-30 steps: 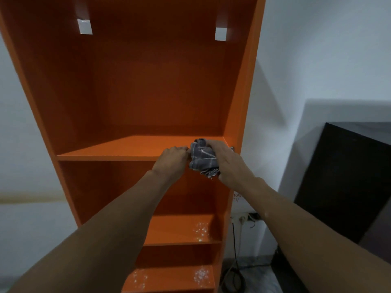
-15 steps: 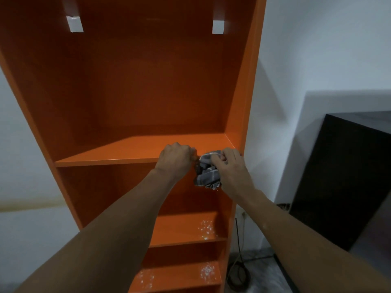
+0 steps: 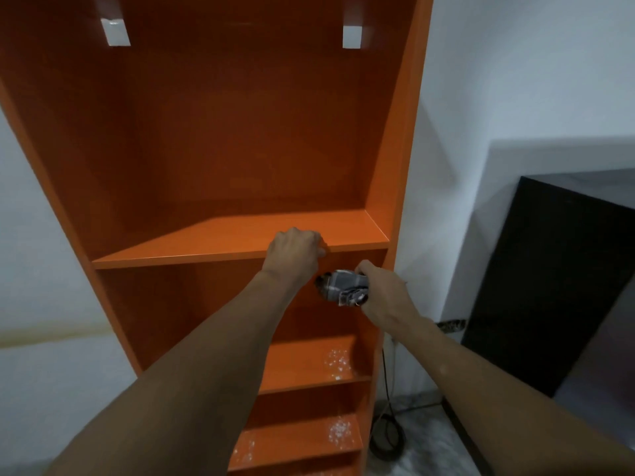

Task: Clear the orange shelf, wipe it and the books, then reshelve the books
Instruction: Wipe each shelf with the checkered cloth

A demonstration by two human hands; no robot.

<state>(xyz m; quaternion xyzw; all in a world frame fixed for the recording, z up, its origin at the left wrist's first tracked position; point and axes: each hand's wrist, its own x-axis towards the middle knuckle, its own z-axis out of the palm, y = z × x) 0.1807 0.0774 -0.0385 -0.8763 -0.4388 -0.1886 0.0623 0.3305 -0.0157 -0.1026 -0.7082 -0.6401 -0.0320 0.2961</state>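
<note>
Cloth, soft and light, sat bunched in the grip of the right hand just below the orange shelf, whose front edge the left hand curled over. Limp anywhere, it would probably wipe best wadded under the palm on that rigid, slick board.

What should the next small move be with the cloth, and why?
Probably lower the cloth in the right hand onto the speckled board below and wipe it. The upper board already looks clean, while white specks lie on the lower one.
</note>
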